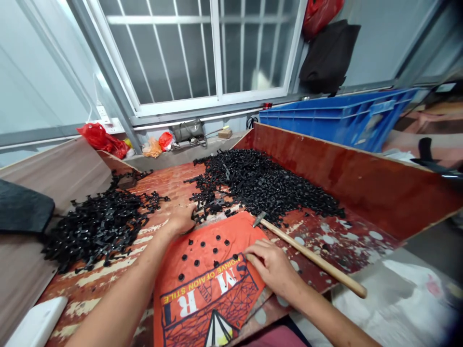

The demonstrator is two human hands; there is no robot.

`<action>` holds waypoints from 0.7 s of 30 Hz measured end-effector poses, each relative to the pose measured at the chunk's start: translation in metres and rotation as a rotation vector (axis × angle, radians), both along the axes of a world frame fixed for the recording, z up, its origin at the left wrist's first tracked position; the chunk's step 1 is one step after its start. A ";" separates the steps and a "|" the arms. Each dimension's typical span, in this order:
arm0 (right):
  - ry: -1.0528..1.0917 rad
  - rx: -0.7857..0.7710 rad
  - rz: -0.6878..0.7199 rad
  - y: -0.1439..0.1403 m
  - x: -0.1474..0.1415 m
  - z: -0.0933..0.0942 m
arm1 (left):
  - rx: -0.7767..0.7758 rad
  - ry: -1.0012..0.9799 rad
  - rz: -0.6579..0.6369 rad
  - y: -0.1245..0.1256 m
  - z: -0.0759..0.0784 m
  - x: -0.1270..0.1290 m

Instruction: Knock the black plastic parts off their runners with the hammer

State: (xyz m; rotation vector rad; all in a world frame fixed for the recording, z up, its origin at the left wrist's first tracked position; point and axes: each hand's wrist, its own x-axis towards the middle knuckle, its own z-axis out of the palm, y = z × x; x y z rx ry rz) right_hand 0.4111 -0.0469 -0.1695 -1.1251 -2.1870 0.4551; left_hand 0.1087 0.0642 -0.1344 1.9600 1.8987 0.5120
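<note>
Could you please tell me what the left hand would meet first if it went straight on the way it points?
The left hand would most likely meet the loose black parts at the edge of the large pile; it may be touching some, but contact is unclear.

Cloth (227, 222): orange-red, spread out, slightly creased, bearing white and yellow lettering over dark line artwork on its near part. Caps (197, 263): about ten, small, black, round, spaced apart on the far half of the cloth; most sit on the plain area, at least one at the edge of the print near the cloth's right side. Heap (260, 178): loose black pieces, densely piled beyond the cloth's far edge, extending rightward; scattered pieces lie close to that edge. Individual orientation indistinct.
</note>
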 end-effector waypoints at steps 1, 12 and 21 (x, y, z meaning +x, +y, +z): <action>0.039 -0.018 -0.004 -0.003 0.002 -0.003 | -0.020 -0.030 -0.012 0.001 0.000 0.000; 0.168 -0.045 -0.017 0.001 0.004 -0.019 | -0.104 -0.631 0.160 -0.070 0.028 -0.044; 0.508 -0.314 0.069 -0.022 -0.026 0.042 | -0.214 -1.340 0.027 -0.173 0.035 0.060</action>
